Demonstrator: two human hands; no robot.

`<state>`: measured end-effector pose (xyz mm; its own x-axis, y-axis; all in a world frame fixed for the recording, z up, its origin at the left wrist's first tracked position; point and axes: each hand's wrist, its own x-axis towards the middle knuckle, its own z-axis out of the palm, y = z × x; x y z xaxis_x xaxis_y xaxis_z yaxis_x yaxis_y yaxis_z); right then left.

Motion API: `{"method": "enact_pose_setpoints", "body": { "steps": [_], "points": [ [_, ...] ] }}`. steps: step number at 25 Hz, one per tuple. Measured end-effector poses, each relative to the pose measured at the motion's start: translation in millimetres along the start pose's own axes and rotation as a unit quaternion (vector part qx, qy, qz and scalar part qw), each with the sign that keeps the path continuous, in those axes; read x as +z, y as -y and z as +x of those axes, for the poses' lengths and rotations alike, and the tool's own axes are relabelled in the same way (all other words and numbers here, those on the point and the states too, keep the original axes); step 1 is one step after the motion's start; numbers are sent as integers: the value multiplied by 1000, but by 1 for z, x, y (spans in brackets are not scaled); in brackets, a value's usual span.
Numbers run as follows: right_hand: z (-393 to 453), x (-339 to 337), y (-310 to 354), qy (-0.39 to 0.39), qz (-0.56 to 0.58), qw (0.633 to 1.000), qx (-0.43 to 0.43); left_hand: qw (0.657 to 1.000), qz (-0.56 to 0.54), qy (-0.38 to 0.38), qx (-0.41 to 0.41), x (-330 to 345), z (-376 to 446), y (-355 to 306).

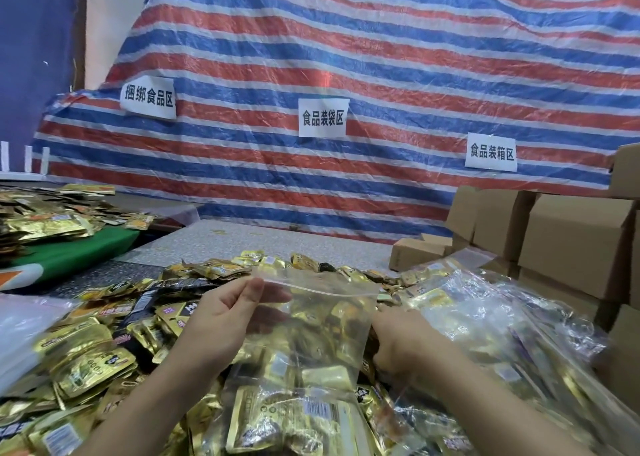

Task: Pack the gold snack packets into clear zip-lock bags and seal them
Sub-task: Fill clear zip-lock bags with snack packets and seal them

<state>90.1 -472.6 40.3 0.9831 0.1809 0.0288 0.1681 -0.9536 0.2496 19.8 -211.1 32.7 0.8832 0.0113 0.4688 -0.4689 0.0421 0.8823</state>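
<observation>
Gold snack packets [86, 369] lie heaped across the table [221, 237], filling the lower half of the frame, with filled bags [512, 327] piled at the lower right in front of the cardboard boxes [571, 241]. One clear zip-lock bag [311, 317] hangs upright at lower centre, its mouth toward the top of the frame, its zip strip running from left to right and slightly downward. The left hand [221, 317] pinches the upper left corner of that bag between thumb and fingers, holding it up. The right hand [398, 344] sits just beside the bag's right edge, low down among the packets; its fingers are curled, but what they close on is hidden by the bag and the pile, so I cannot tell. The bag's long axis stands nearly vertical, so packets would have to go in from above. I judge that the right hand, nearer the loose heap, is the one to feed it. Whether the zip is parted I cannot make out
</observation>
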Motion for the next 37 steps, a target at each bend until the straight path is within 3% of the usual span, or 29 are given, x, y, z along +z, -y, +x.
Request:
{"method": "enact_pose_setpoints", "body": {
  "steps": [5,9,14,18,21,27,30,34,37],
  "points": [
    [2,10,1,-48,-71,996,-18,1000,2,-7,-3,0,0,2],
    [-5,5,-11,-41,19,997,-61,1000,7,-6,-3,-2,1,2],
    [-8,-6,-25,27,112,991,-72,1000,5,-4,-1,-2,2,1],
    [-11,-3,-29,-48,251,964,-80,1000,-3,-13,-4,0,3,0],
    [-9,5,-31,-85,282,952,-77,1000,-2,-14,-6,0,4,2],
    [-1,12,-30,-220,394,892,22,1000,-2,-7,-2,-1,2,2],
    [-5,13,-20,-255,386,887,-5,1000,-4,-3,2,-1,2,3],
    [-8,-3,-4,-322,437,839,-48,1000,-4,-2,2,0,2,4],
    [-11,-6,9,-264,386,879,-89,1000,-7,-2,1,0,1,3]
  ]
}}
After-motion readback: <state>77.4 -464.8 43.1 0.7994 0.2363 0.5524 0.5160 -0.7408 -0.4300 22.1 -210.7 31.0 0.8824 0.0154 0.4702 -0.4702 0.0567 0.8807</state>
